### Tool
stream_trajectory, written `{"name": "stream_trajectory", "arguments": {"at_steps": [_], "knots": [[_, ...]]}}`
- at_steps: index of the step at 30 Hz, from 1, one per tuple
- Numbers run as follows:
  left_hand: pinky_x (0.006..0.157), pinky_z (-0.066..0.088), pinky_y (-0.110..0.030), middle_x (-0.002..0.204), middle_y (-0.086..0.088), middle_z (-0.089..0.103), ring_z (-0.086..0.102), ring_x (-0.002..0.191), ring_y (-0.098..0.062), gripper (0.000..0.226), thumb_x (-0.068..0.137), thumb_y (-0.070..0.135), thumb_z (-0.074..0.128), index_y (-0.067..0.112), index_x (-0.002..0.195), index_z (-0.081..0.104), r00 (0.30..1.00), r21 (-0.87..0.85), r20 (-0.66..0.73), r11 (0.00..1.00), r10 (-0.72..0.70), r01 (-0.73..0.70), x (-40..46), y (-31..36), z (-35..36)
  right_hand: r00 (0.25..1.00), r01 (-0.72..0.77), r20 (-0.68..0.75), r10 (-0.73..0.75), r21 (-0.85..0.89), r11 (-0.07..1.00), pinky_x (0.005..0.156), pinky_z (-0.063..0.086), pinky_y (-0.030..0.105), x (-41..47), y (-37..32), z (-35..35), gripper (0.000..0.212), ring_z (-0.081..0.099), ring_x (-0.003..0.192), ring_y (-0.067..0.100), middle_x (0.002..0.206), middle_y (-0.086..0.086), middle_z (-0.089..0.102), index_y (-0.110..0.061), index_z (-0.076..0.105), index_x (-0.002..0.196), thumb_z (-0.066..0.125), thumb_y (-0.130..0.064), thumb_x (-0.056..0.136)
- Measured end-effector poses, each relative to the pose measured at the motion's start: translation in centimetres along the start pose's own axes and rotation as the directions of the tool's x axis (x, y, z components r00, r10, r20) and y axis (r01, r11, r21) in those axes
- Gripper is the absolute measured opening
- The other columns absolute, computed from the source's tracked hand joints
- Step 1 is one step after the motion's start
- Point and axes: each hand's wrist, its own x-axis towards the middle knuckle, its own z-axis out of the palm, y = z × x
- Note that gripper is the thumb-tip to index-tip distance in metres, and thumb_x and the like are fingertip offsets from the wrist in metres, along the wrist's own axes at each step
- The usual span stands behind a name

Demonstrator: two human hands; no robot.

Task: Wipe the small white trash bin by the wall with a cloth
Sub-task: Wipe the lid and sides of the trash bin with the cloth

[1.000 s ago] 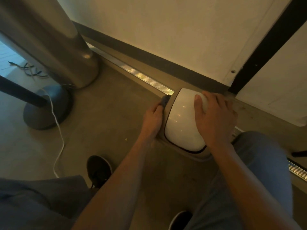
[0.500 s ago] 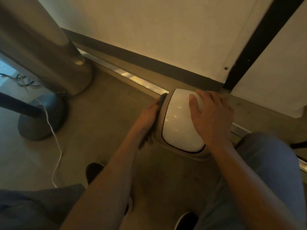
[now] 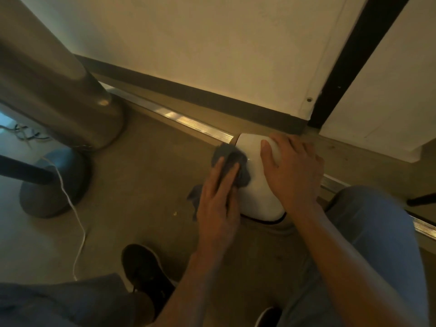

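The small white trash bin [image 3: 256,185] stands on the floor close to the wall, seen from above with its rounded lid facing me. My left hand [image 3: 218,204] lies flat with straight fingers on a grey cloth [image 3: 227,158], pressing it against the lid's left edge. Part of the cloth hangs down beside the bin. My right hand [image 3: 292,171] rests on the lid's right side, fingers curved over its far edge and thumb on top. The bin's body is mostly hidden under the lid and my hands.
A large metal cylinder [image 3: 52,90] stands at the left, with a round grey base [image 3: 49,192] and a white cable [image 3: 75,215] on the floor beside it. A metal floor strip [image 3: 188,123] runs along the wall. My shoe [image 3: 146,272] and knees are below.
My left hand rose from the bin's left side up onto the lid edge, bringing the cloth into plain view. My right hand stayed on the lid. The camera shifted slightly.
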Motion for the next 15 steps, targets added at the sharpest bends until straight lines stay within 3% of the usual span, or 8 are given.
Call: {"name": "stream_trajectory", "arguments": {"at_steps": [2, 4, 6, 10, 12, 15], "knots": [[0.118, 0.032, -0.037, 0.163, 0.002, 0.028, 0.028, 0.15, -0.018, 0.043, 0.105, 0.029, 0.044, 0.026, 0.148, 0.046, 1.0, 0.064, 0.0, 0.998, 0.025, -0.025, -1.2, -0.2, 0.2, 1.0, 0.013, -0.006, -0.013, 0.013, 1.0, 0.086, 0.048, 0.047, -0.1, 0.1, 0.0, 0.039, 0.057, 0.111, 0.026, 0.121, 0.002, 0.063, -0.026, 0.058, 0.124, 0.038, -0.051, 0.103], [0.117, 0.032, -0.035, 0.161, 0.005, 0.031, 0.032, 0.147, -0.015, 0.043, 0.105, 0.034, 0.039, 0.033, 0.148, 0.044, 0.999, 0.056, 0.026, 0.998, -0.029, 0.027, 1.9, 0.1, -0.2, 1.0, 0.017, 0.002, -0.017, 0.003, 1.0, 0.086, 0.048, 0.047, -0.1, 0.1, -0.1, 0.038, 0.056, 0.111, 0.025, 0.12, 0.001, 0.063, -0.026, 0.059, 0.123, 0.037, -0.049, 0.103], [0.112, 0.037, -0.031, 0.154, 0.005, 0.043, 0.042, 0.137, -0.011, 0.044, 0.103, 0.036, 0.034, 0.033, 0.144, 0.048, 0.99, 0.047, 0.113, 0.996, -0.08, 0.075, 7.0, 1.1, -0.5, 1.0, 0.009, 0.013, -0.009, -0.02, 1.0, 0.087, 0.047, 0.047, 0.0, -0.1, -0.1, 0.039, 0.054, 0.113, 0.025, 0.121, 0.001, 0.063, -0.027, 0.058, 0.123, 0.033, -0.048, 0.103], [0.097, 0.042, -0.033, 0.132, -0.001, 0.063, 0.056, 0.12, -0.022, 0.042, 0.097, 0.036, 0.038, 0.026, 0.128, 0.064, 0.929, 0.172, 0.35, 0.983, -0.12, 0.062, 15.2, 3.1, 1.0, 0.999, -0.02, 0.027, 0.021, -0.014, 1.0, 0.089, 0.046, 0.048, 0.0, -0.3, -0.2, 0.04, 0.057, 0.111, 0.029, 0.122, 0.005, 0.063, -0.024, 0.058, 0.125, 0.031, -0.045, 0.104], [0.094, 0.041, -0.032, 0.131, 0.0, 0.062, 0.057, 0.118, -0.022, 0.039, 0.099, 0.035, 0.038, 0.027, 0.127, 0.064, 0.946, 0.229, 0.312, 0.973, -0.091, 0.018, 14.6, 3.2, 1.6, 0.999, -0.035, 0.022, 0.035, -0.024, 0.999, 0.087, 0.046, 0.047, 0.0, -0.3, -0.2, 0.038, 0.058, 0.109, 0.028, 0.12, 0.004, 0.064, -0.024, 0.058, 0.124, 0.032, -0.043, 0.104], [0.113, 0.036, -0.034, 0.148, 0.0, 0.049, 0.045, 0.137, -0.019, 0.043, 0.104, 0.034, 0.034, 0.022, 0.14, 0.055, 0.987, 0.22, 0.131, 0.968, 0.096, -0.123, 8.6, 1.5, 1.2, 0.999, -0.045, 0.014, 0.045, -0.025, 0.999, 0.086, 0.046, 0.043, -0.1, -0.4, -0.3, 0.035, 0.058, 0.107, 0.025, 0.116, 0.002, 0.064, -0.025, 0.059, 0.12, 0.032, -0.04, 0.105]]}}
